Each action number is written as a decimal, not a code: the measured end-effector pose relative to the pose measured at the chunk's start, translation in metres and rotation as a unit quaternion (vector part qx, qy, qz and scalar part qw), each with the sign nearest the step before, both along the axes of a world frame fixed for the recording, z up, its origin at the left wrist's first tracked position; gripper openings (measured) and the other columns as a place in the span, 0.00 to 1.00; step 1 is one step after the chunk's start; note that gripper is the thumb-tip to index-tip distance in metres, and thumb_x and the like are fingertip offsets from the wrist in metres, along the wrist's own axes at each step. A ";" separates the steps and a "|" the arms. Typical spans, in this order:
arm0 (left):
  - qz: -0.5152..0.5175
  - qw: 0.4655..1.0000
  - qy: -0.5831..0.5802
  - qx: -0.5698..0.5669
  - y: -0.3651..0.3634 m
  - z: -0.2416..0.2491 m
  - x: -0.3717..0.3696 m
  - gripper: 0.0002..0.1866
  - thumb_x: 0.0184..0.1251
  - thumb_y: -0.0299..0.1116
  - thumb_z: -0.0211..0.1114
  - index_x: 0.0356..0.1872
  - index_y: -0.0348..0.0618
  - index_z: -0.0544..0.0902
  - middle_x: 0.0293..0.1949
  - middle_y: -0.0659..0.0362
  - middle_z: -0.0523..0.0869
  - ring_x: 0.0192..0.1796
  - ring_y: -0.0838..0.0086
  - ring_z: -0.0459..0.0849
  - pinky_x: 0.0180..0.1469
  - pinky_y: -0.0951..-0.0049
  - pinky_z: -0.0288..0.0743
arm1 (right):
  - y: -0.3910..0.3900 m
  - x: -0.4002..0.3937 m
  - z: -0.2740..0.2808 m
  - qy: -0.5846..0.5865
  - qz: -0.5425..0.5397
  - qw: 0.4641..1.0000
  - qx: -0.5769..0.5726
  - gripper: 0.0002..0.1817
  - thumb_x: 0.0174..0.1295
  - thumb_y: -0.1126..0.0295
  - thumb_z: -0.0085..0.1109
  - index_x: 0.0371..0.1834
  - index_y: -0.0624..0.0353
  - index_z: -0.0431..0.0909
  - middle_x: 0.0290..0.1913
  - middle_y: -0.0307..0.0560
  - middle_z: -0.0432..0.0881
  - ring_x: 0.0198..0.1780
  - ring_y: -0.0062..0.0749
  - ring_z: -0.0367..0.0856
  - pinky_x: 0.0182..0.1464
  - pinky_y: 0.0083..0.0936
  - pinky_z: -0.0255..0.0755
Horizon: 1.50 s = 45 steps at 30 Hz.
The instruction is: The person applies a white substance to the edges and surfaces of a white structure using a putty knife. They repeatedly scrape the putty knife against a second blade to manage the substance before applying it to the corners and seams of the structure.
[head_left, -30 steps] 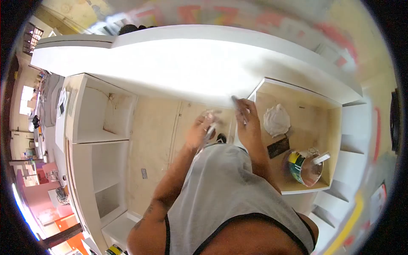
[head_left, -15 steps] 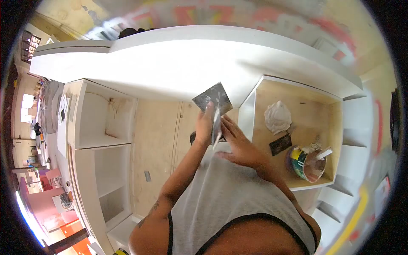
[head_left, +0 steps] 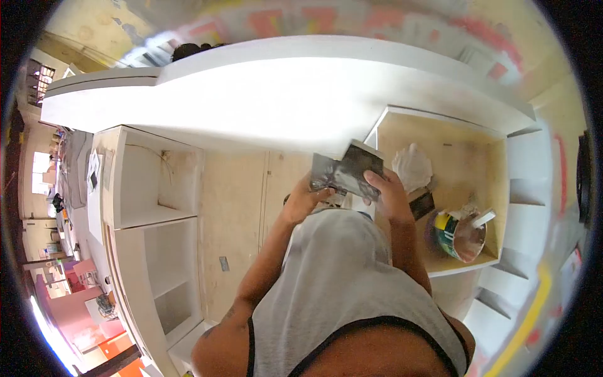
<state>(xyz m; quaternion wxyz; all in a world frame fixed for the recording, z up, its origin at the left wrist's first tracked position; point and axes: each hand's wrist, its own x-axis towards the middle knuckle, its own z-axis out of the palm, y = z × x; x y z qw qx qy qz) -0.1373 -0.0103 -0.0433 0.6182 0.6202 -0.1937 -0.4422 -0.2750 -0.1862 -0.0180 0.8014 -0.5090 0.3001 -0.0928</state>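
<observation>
Holding, left hand [head_left: 303,202]: my fingers were closed on a grey, white-smeared flat plate [head_left: 324,171].
Right hand [head_left: 393,198]: I had thumb and fingers pinched on a blackish rectangular flat plate [head_left: 362,161].
Plates: they overlapped, tilted, beyond my grey sleeveless shirt [head_left: 326,251].
Handling: both seemed light, thin and stiff; the smears looked soft and probably slippery, so a side edge away from them seemed the best hold.
Plywood-bottomed white box [head_left: 502,188]: on my right, it held a lumpy off-white mass [head_left: 412,168], a dark rectangular piece [head_left: 422,205] and a yellow-and-green open bucket [head_left: 447,235] with a pale handle [head_left: 483,218] sticking out.
</observation>
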 end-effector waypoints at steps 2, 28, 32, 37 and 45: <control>-0.033 0.998 -0.053 -0.009 0.003 0.004 0.006 0.22 0.61 0.27 0.67 0.56 0.35 0.74 0.42 0.58 0.84 0.42 0.76 0.82 0.40 0.74 0.78 | -0.013 0.011 -0.017 0.249 -0.031 0.906 -0.342 0.19 0.63 0.58 0.62 0.42 0.66 0.81 0.38 0.45 0.84 0.41 0.30 0.80 0.45 0.28 0.72; 0.023 0.992 0.120 0.013 -0.013 -0.027 -0.017 0.15 0.70 0.43 0.63 0.33 0.40 0.84 0.25 0.64 0.81 0.23 0.83 0.75 0.24 0.79 0.66 | 0.012 -0.040 -0.028 0.007 0.076 0.994 -0.073 0.12 0.69 0.64 0.56 0.38 0.63 0.80 0.30 0.40 0.80 0.31 0.23 0.77 0.34 0.22 0.72; 0.022 0.988 0.153 -0.027 -0.019 -0.020 -0.014 0.11 0.71 0.40 0.62 0.31 0.48 0.75 0.19 0.69 0.69 0.15 0.85 0.63 0.17 0.79 0.55 | -0.033 -0.151 -0.050 0.281 -0.177 0.884 -0.329 0.10 0.67 0.65 0.56 0.47 0.56 0.80 0.39 0.40 0.83 0.41 0.30 0.80 0.45 0.32 0.75; 0.050 0.980 0.189 0.023 -0.011 -0.030 0.007 0.14 0.71 0.46 0.59 0.34 0.46 0.80 0.22 0.64 0.79 0.21 0.79 0.77 0.23 0.79 0.72 | -0.105 -0.388 -0.081 0.509 -0.278 0.555 -0.596 0.15 0.64 0.64 0.55 0.51 0.58 0.79 0.52 0.58 0.78 0.57 0.51 0.74 0.62 0.40 0.65; -0.043 0.977 0.205 0.050 -0.012 -0.067 0.021 0.17 0.73 0.45 0.55 0.42 0.40 0.80 0.26 0.64 0.78 0.22 0.81 0.70 0.23 0.78 0.64 | -0.125 -0.390 -0.071 0.474 -0.059 0.737 -0.479 0.29 0.71 0.56 0.45 0.68 0.64 0.63 0.60 0.61 0.74 0.64 0.54 0.70 0.64 0.47 0.66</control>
